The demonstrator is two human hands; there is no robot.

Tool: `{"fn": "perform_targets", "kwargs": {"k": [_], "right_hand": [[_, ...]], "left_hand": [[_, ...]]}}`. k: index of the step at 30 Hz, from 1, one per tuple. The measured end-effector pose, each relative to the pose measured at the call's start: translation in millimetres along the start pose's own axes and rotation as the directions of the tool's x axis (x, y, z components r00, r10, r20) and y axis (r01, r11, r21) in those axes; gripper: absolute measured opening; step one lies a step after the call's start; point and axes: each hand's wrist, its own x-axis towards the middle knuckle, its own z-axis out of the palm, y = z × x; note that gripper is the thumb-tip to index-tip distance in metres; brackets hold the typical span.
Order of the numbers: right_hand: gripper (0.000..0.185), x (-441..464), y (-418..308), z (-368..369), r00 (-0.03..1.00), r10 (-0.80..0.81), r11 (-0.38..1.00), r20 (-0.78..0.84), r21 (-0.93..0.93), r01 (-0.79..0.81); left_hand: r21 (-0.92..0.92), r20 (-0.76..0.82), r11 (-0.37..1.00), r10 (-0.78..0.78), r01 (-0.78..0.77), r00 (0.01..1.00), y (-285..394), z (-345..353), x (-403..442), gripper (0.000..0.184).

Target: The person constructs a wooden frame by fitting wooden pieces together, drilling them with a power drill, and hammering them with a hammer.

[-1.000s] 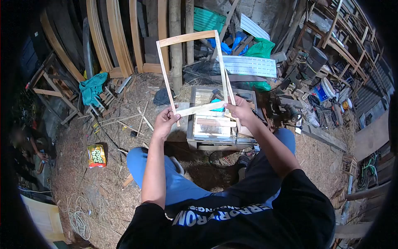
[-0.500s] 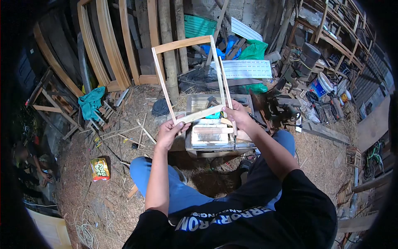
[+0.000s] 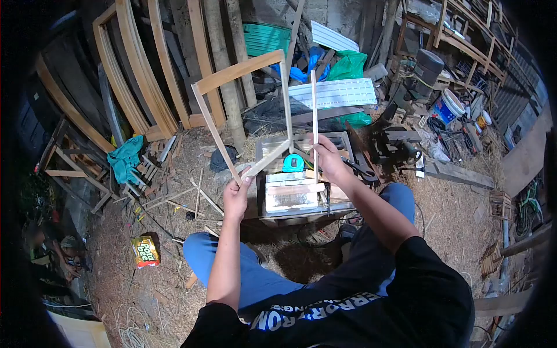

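My left hand [image 3: 236,197] grips a rectangular wooden frame [image 3: 238,72] at its near left corner. The frame is held up and tilted over a low work stand [image 3: 342,206]. In my right hand [image 3: 332,162] is a thin pale wooden strip [image 3: 315,107], upright and apart from the frame's right side. A teal tape measure [image 3: 293,163] lies on the stand between my hands. Nearer to me, a short wooden piece [image 3: 293,189] rests on the stand.
Tall wooden frames [image 3: 139,64] lean at the back left. A snack bag [image 3: 145,251] and rope [image 3: 132,327] lie on the ground. To the right are a white bucket [image 3: 448,106] and a long beam [image 3: 458,175]. Another person [image 3: 68,258] is at the far left.
My right hand has let go of the frame and holds the strip away from it. The frame has tilted and shifted left, and the tape measure shows more fully.
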Motion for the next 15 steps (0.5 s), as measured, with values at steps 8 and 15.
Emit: {"fn": "perform_targets", "kwargs": {"k": [8,15], "right_hand": [[0.025,-0.5,1.1,-9.4,0.977,-0.21,0.933,-0.021,-0.304,0.194],[0.022,-4.0,-15.9,-12.3,0.962,-0.246,0.85,0.119,-0.451,0.273]], "left_hand": [[0.191,-0.128,0.979,0.094,-0.068,0.987,-9.7,-1.8,4.7,0.034],[0.29,-0.179,0.947,0.197,-0.139,0.964,-14.6,1.7,6.3,0.033]]}}
